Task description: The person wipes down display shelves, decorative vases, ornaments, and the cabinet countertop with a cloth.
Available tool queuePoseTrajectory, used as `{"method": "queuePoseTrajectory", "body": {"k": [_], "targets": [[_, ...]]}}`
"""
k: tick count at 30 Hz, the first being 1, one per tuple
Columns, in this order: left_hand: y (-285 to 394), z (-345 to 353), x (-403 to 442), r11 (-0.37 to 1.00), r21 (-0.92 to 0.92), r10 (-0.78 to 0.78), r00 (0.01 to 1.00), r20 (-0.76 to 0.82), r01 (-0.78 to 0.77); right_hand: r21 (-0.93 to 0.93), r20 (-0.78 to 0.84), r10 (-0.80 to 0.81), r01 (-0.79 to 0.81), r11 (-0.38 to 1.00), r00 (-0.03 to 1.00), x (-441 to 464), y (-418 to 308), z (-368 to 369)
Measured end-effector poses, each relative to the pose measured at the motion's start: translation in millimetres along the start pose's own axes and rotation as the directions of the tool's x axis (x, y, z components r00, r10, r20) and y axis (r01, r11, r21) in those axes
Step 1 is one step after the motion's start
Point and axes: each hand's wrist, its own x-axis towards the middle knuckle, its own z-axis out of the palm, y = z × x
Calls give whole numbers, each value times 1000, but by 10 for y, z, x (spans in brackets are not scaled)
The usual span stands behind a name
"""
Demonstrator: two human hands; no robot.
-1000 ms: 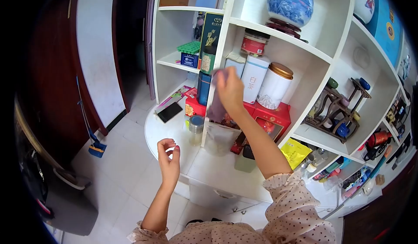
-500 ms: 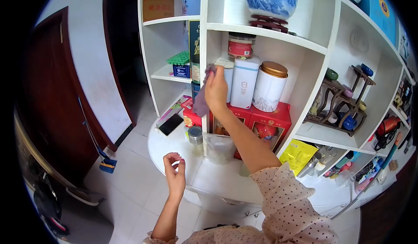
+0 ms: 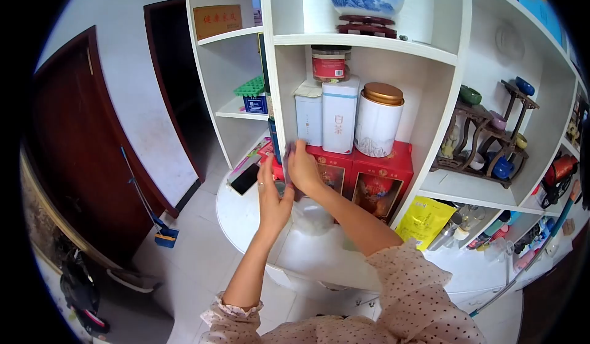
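1. Right hand (image 3: 303, 171): closed around the cloth (image 3: 287, 161), which is partly hidden at the front edge of the upright (image 3: 278, 107).
2. Left hand (image 3: 273, 198): loosely open, just beside the cloth – whether they touch, I cannot tell.
3. Step in hand: apparently wiping that edge.
4. Working lower would call for care – the bag (image 3: 312, 218) stands close below on the surface (image 3: 246, 216).

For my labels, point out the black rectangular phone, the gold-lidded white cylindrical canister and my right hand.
Black rectangular phone (image 3: 245, 180): head view, screen.
Gold-lidded white cylindrical canister (image 3: 378, 125): head view, white body.
Right hand (image 3: 303, 169): head view, its back.
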Motion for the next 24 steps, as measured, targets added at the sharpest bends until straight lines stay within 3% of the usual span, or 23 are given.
{"method": "queuePoseTrajectory", "body": {"k": [2,4,5,6,7,8,10,11,12,13,15,16,18,20,21,22,24], "targets": [[47,0,-176,913,-335,-194,971,139,231,243,267,17,-84,966,964,-222,84,-72],[3,-27,-448,954,-261,-143,989,35,147,561,466,6,-301,771,885,-538,-87,-92],[-41,-59,-592,925,-319,-227,973,-32,205,546,688,3,-520,657,726,-737,-162,-193],[-70,-95,-743,888,-376,-320,943,-94,264,533,731,-36,-537,653,682,-914,-241,-282],[-41,-102,-873,701,-619,-521,848,-103,356,418,779,-66,-438,796,623,-992,-202,-304],[-138,-142,-1017,696,-606,-542,836,-91,385,300,825,-90,-297,906,558,-1030,-139,-324],[-329,-201,-1143,538,-693,-648,761,25,480,115,597,-130,76,990,792,-1113,2,-352],[-353,-208,-1131,543,-706,-676,736,-45,455,-23,365,-278,307,952,888,-1053,136,-365],[-398,-221,-1115,541,-703,-681,731,-45,461,-213,133,-455,474,854,880,-990,298,-365],[-471,-240,-1092,557,-709,-667,742,-71,433,-210,136,-452,472,856,882,-996,463,-353],[-455,-248,-942,628,-672,-621,773,-129,392,-510,353,-220,384,769,909,-1000,719,-339],[-436,-254,-833,713,-610,-552,813,-185,345,-510,352,-217,381,771,910,-1041,704,-392],[-355,-276,-539,920,-313,-326,902,-283,234,-413,441,-376,556,721,815,-1271,646,-508],[-162,-253,-160,998,-60,-24,950,-313,6,-387,406,-424,572,723,810,-1471,609,-549],[-165,-217,48,967,162,237,928,-286,-197,-372,386,-457,588,718,801,-1556,594,-562],[-174,-179,259,847,364,479,855,-202,-388,-358,364,-489,604,712,793,-1626,577,-578],[-131,-89,611,515,596,707,698,111,-616,-357,336,-506,604,712,794,-1736,543,-629]]}}
